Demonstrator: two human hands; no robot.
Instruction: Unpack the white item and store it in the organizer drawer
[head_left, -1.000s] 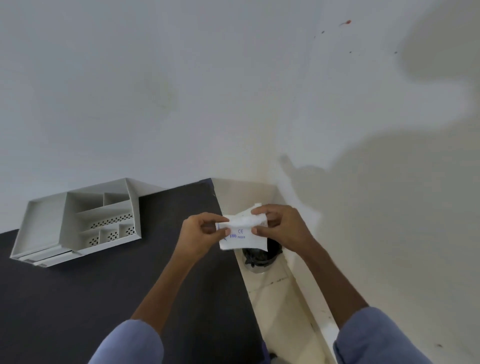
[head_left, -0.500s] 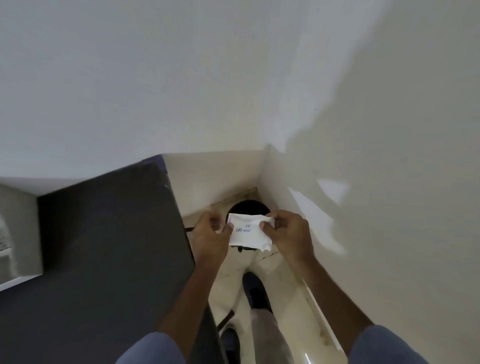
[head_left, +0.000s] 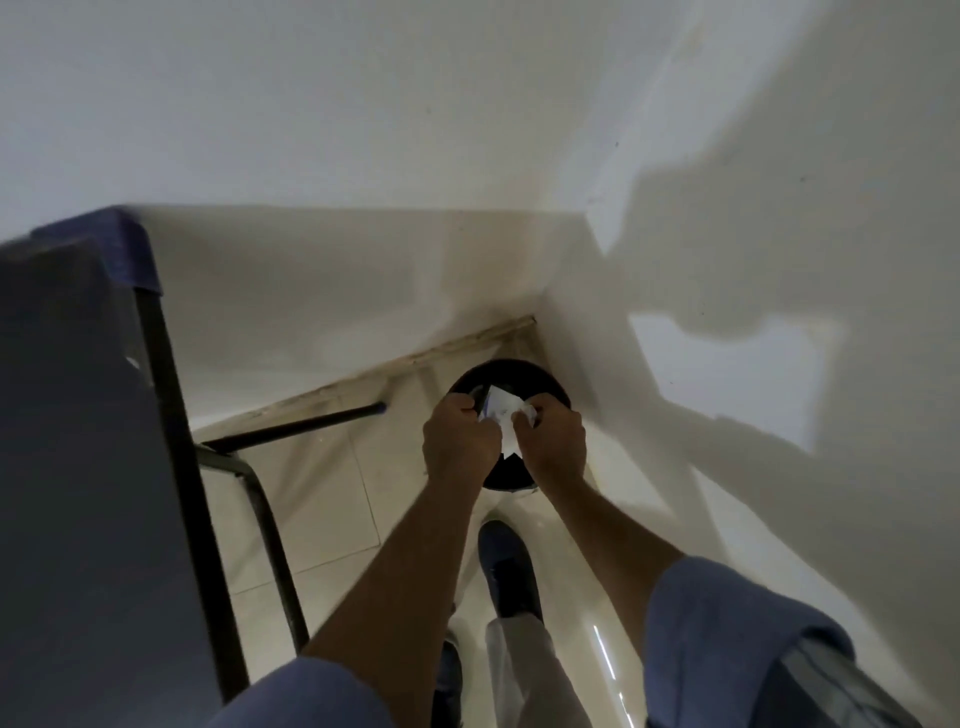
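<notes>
A white packet (head_left: 503, 410) with small blue print is held between both of my hands, above a round black bin (head_left: 506, 375) in the floor corner. My left hand (head_left: 457, 439) pinches the packet's left side. My right hand (head_left: 551, 439) grips its right side, and the white wrapping bunches between my fingers. Most of the packet is hidden by my fingers. The organizer drawer is out of view.
A dark table (head_left: 78, 467) with black metal legs (head_left: 260, 525) fills the left. White walls meet in a corner beyond the bin. My dark shoe (head_left: 511, 571) stands on the pale tiled floor just below the bin.
My view has swung right and down, away from the table and organizer, to the floor corner. Both hands have come closer together over the black bin, and the packet is more crumpled.
</notes>
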